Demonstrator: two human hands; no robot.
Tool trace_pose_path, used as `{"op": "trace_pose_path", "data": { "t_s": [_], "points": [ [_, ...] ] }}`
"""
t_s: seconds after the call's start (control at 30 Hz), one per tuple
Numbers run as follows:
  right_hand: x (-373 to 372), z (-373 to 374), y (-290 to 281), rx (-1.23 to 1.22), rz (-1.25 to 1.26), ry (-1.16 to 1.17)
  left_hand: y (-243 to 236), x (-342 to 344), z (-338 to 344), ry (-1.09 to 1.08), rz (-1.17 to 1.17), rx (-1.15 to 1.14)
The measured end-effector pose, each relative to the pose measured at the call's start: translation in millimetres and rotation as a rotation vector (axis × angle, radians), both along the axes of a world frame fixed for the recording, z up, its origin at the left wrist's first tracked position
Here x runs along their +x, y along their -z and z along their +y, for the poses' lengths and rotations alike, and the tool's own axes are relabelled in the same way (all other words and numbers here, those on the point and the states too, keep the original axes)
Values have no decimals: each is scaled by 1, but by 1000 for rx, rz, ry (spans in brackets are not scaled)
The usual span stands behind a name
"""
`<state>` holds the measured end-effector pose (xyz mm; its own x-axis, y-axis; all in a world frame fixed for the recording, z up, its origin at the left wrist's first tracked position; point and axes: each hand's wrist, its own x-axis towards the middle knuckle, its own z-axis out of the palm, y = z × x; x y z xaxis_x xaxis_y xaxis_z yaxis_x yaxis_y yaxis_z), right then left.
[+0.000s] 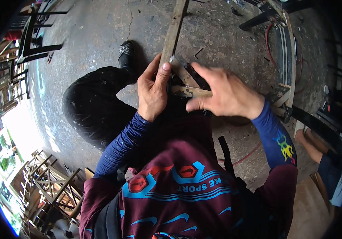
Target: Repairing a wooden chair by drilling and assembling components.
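My left hand (pixel 152 92) is closed round a long, narrow wooden bar (pixel 173 32), its thumb pressed against the wood. The bar reaches away from me toward the top of the view. Near that thumb it meets shorter wood pieces, including a pale crosspiece (pixel 191 91) with dark patches. A small whitish blob shows by the thumb tip. To the right of this joint is my right hand (pixel 228 89), slightly blurred, with thumb and fingers spread apart. Its fingertips hover around the crosspiece's end; whether they touch it I cannot tell.
On the concrete floor (pixel 95 32) lies a small bent dark piece (pixel 198 52). A dark-and-wood frame (pixel 289 59) and a red hose (pixel 269 44) are at the right. Another person's leg (pixel 312 144) shows far right. Dark frames (pixel 29 40) and wooden frames (pixel 57 183) stand at left.
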<state>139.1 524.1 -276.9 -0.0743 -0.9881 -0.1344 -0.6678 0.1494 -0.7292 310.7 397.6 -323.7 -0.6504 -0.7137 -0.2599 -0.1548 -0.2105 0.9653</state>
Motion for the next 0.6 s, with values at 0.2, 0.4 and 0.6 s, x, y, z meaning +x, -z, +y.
{"op": "trace_pose_path", "data": {
  "t_s": [0.2,0.4,0.6],
  "points": [
    [9,19,-5,115,401,-58,0,1,-18,88,-47,-2],
    [-1,9,-21,168,266,10,-12,3,-20,127,36,57],
    [9,7,-19,109,370,45,32,32,10,252,59,-548]
  ]
}}
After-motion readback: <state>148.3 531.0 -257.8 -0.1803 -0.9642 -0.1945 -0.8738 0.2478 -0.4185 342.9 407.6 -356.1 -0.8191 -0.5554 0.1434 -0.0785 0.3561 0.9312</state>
